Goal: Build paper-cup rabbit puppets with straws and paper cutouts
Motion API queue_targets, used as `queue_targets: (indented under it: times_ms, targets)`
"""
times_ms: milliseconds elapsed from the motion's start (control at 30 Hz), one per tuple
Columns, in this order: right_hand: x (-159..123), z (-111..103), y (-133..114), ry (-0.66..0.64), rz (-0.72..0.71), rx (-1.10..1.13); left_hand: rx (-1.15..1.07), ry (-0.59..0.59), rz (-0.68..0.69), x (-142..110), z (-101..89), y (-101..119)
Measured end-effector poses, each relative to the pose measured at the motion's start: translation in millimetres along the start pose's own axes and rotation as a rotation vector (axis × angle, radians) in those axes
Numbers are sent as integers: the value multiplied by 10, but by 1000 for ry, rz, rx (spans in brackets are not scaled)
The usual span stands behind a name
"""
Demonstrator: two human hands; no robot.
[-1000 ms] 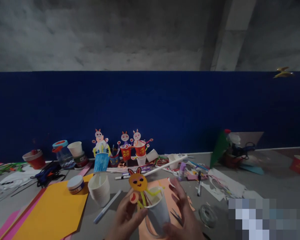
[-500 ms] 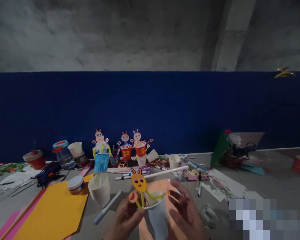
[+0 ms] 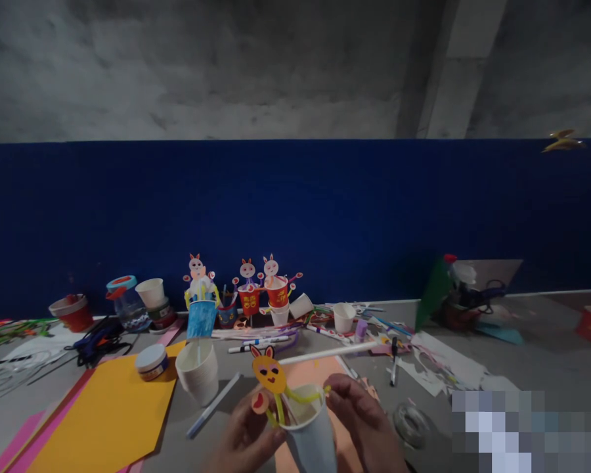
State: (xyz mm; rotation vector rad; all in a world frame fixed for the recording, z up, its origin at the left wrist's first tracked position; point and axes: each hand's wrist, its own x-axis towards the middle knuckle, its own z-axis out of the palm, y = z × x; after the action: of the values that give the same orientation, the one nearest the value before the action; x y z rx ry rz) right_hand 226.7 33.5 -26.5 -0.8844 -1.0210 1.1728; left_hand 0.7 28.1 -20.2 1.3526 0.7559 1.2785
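Observation:
A white paper cup [image 3: 311,443] stands upright in front of me, tilted slightly. From its mouth rises a yellow paper rabbit head [image 3: 269,374] on yellow pipe cleaners. My left hand [image 3: 251,433] grips the cup's left rim, close to a round paper paw [image 3: 260,403] with a red mark. On the other side, my right hand [image 3: 359,417] pinches the outer end of the yellow pipe cleaner arm [image 3: 303,398] that reaches over the rim. Whatever is at that arm's tip is covered by my fingers. Peach paper [image 3: 342,427] lies beneath the cup.
To the left are stacked white cups [image 3: 197,372], a capped marker [image 3: 213,406], a lidded jar [image 3: 151,362] and orange paper [image 3: 103,407]. Clear tape [image 3: 410,426] and a black marker [image 3: 394,361] lie right. Finished cup puppets [image 3: 201,315] stand by the blue partition [image 3: 325,210].
My right hand left the cup's right side, opened, then moved in and closed on the pipe cleaner arm's end. My left hand keeps its hold; the rabbit head shifted slightly.

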Motion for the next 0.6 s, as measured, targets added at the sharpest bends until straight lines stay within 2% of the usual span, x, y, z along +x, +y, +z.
queue_targets:
  times_ms: [100, 233, 400, 467, 533, 600]
  targets:
    - [9, 69, -82, -34, -26, 27, -27, -26, -7, -11, 70, 74]
    - [13, 109, -153, -35, -34, 79, -74, 47, -34, -4, 144, 92]
    - [-5, 134, -18, 18, 16, 162, -115, 284, 80, 16, 326, 64]
    - [-14, 145, 45, 31, 48, 190, -207, 281, 6, 11, 436, 73]
    - [-26, 156, 81, 47, 70, 212, -297, 219, -81, -1, 537, 89]
    - [-41, 164, 91, 56, 81, 219, -330, 176, -98, -11, 612, 114]
